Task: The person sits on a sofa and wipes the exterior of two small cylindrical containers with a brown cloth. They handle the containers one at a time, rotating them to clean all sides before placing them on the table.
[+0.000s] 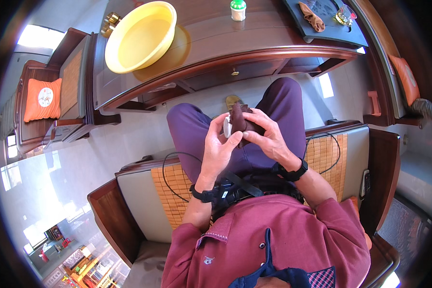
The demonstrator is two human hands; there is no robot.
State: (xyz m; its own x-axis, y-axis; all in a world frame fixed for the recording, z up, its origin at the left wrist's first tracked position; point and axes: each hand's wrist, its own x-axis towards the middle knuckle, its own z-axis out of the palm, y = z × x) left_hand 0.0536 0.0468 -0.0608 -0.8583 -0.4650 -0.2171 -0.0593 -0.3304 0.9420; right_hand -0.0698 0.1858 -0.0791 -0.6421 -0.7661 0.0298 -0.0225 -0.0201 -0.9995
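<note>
Both hands meet above my lap, over the purple trousers. My left hand has its fingers and thumb around a small white round object, perhaps a cup or lid. A dark brown cloth presses against that object's right side, gripped in my right hand. The cloth and fingers hide much of the white object. Each wrist wears a black band.
A yellow basin stands on the wooden table, beside brass-coloured containers. Farther right are a green-lidded toothpick holder and a dark tea tray carrying a brown cloth and a glass cup. A remote control lies on the bench.
</note>
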